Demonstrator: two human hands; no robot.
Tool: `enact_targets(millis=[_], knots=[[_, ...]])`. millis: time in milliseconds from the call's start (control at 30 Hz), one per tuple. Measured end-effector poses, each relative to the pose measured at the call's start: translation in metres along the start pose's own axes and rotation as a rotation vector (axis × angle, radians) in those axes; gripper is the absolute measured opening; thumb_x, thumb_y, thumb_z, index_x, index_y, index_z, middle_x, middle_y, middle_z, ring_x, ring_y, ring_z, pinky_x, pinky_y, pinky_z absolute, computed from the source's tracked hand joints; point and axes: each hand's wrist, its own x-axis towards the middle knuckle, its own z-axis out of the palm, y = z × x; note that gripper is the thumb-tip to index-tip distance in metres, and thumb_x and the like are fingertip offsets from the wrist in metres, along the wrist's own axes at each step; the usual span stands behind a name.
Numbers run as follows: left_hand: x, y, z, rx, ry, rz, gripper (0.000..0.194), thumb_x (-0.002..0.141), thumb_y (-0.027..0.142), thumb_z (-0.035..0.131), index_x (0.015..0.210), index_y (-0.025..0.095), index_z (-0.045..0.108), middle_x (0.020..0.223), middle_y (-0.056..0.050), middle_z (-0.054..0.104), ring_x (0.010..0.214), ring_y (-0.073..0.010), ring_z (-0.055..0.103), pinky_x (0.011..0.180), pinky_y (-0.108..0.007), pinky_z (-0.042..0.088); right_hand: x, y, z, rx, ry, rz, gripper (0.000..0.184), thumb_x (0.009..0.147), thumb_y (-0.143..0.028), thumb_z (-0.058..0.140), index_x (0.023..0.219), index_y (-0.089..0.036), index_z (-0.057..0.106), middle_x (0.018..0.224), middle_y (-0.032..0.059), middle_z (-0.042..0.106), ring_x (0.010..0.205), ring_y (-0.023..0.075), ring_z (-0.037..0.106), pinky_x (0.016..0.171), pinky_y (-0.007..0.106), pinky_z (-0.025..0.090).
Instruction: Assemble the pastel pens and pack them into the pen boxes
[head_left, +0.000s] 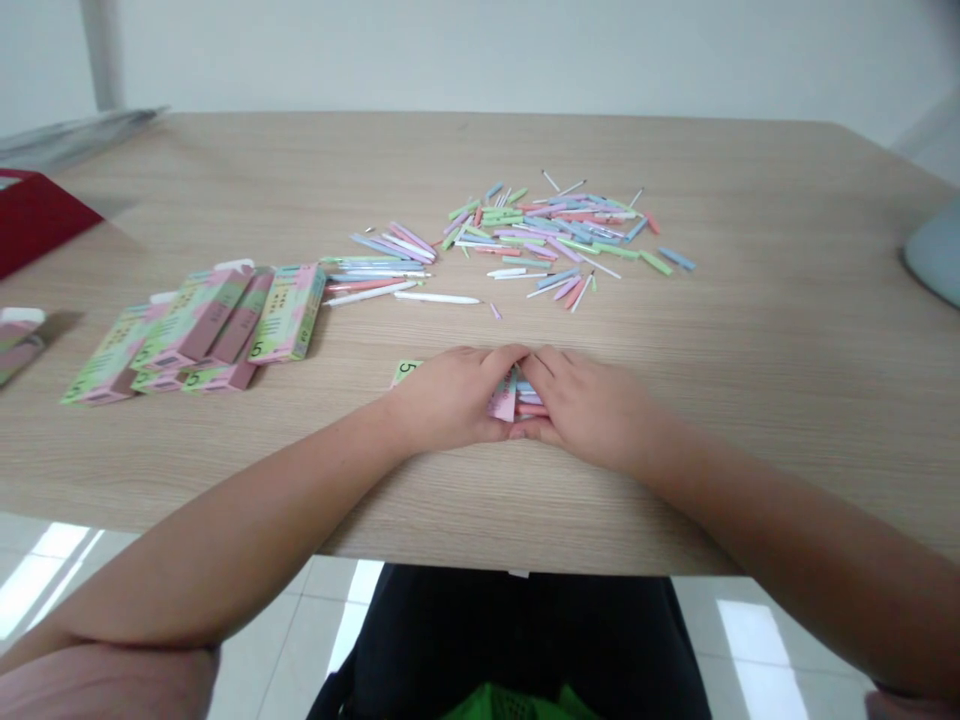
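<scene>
Both my hands meet near the front edge of the wooden table [675, 500]. My left hand [450, 395] is closed around a small pink and green pen box [504, 400], whose far end with a "5" [405, 370] pokes out to the left. My right hand [589, 400] pinches several pastel pens [527, 392] at the box's open end. Most of the box is hidden under my fingers.
A heap of pastel pens and caps [555, 230] lies further back, with a smaller row of pens [390, 265] to its left. Several matching boxes [202, 330] are stacked at left. A red object [34, 215] and another box [19, 335] sit at the far left edge.
</scene>
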Motion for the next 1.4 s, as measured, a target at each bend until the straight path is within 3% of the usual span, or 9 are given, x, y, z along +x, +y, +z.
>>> enact_targets(millis=[133, 267, 400, 600, 767, 967, 1133, 1267, 1400], knots=[[-0.001, -0.002, 0.000, 0.034, 0.030, -0.049, 0.097, 0.082, 0.057, 0.077, 0.155, 0.014, 0.029, 0.122, -0.019, 0.072, 0.108, -0.0357, 0.072, 0.087, -0.044, 0.056, 0.004, 0.004, -0.005, 0.181, 0.087, -0.021, 0.070, 0.095, -0.060, 0.062, 0.145, -0.015, 0.044, 0.138, 0.0208, 0.058, 0.125, 0.0362, 0.059, 0.101, 0.050, 0.050], [-0.003, -0.001, -0.001, 0.064, 0.008, -0.086, 0.097, 0.083, 0.059, 0.075, 0.156, 0.013, 0.030, 0.125, -0.020, 0.071, 0.111, -0.0372, 0.071, 0.089, -0.045, 0.056, -0.008, 0.024, -0.012, 0.281, -0.022, -0.077, 0.073, 0.095, -0.058, 0.062, 0.153, -0.020, 0.040, 0.151, 0.0187, 0.052, 0.137, 0.0353, 0.053, 0.110, 0.053, 0.047], [-0.003, -0.001, -0.002, 0.063, -0.012, -0.106, 0.097, 0.083, 0.059, 0.075, 0.156, 0.014, 0.032, 0.127, -0.020, 0.070, 0.113, -0.0363, 0.070, 0.092, -0.044, 0.055, -0.026, 0.047, -0.007, 0.221, -0.084, -0.036, 0.092, 0.091, -0.065, 0.063, 0.163, -0.018, 0.028, 0.166, 0.0216, 0.035, 0.152, 0.0387, 0.037, 0.120, 0.059, 0.037], [-0.002, 0.000, -0.004, 0.072, -0.050, -0.127, 0.096, 0.084, 0.059, 0.075, 0.157, 0.014, 0.033, 0.126, -0.018, 0.071, 0.115, -0.0351, 0.070, 0.093, -0.041, 0.054, -0.039, 0.046, 0.003, 0.138, -0.066, 0.040, 0.091, 0.097, -0.061, 0.055, 0.167, -0.020, 0.015, 0.173, 0.0181, 0.019, 0.157, 0.0373, 0.026, 0.122, 0.058, 0.037], [-0.002, 0.001, -0.006, 0.075, -0.069, -0.127, 0.093, 0.085, 0.058, 0.074, 0.157, 0.016, 0.033, 0.127, -0.016, 0.071, 0.117, -0.0339, 0.069, 0.095, -0.040, 0.053, -0.070, 0.041, 0.003, 0.060, 0.010, 0.150, 0.089, 0.094, -0.060, 0.062, 0.165, -0.020, 0.025, 0.165, 0.0190, 0.037, 0.152, 0.0400, 0.037, 0.121, 0.061, 0.038], [-0.001, 0.002, -0.007, 0.091, -0.081, -0.122, 0.093, 0.085, 0.059, 0.074, 0.157, 0.015, 0.035, 0.128, -0.017, 0.070, 0.117, -0.0342, 0.069, 0.095, -0.040, 0.052, -0.095, 0.047, 0.016, 0.126, 0.082, 0.142, 0.055, 0.099, -0.043, 0.058, 0.151, -0.025, 0.051, 0.148, 0.0140, 0.057, 0.142, 0.0373, 0.049, 0.117, 0.061, 0.043], [-0.001, 0.001, -0.007, 0.102, -0.084, -0.109, 0.091, 0.086, 0.060, 0.072, 0.157, 0.016, 0.035, 0.130, -0.017, 0.070, 0.117, -0.0343, 0.069, 0.095, -0.040, 0.052, -0.081, 0.051, 0.022, 0.241, 0.116, 0.153, 0.051, 0.100, -0.039, 0.058, 0.149, -0.026, 0.052, 0.145, 0.0130, 0.061, 0.133, 0.0339, 0.059, 0.112, 0.057, 0.050], [-0.001, 0.001, -0.007, 0.108, -0.077, -0.091, 0.091, 0.086, 0.062, 0.071, 0.156, 0.016, 0.036, 0.130, -0.017, 0.069, 0.119, -0.0345, 0.068, 0.095, -0.040, 0.052, -0.059, 0.053, 0.020, 0.315, 0.098, 0.018, 0.045, 0.101, -0.035, 0.058, 0.146, -0.029, 0.056, 0.141, 0.0107, 0.064, 0.132, 0.0320, 0.059, 0.113, 0.057, 0.049], [-0.001, 0.000, -0.007, 0.103, -0.071, -0.092, 0.091, 0.085, 0.062, 0.071, 0.156, 0.017, 0.036, 0.130, -0.016, 0.069, 0.117, -0.0346, 0.069, 0.093, -0.040, 0.053, -0.041, 0.052, 0.019, 0.332, 0.190, -0.064, 0.037, 0.101, -0.031, 0.059, 0.137, -0.025, 0.062, 0.133, 0.0135, 0.065, 0.126, 0.0307, 0.061, 0.108, 0.054, 0.053]])
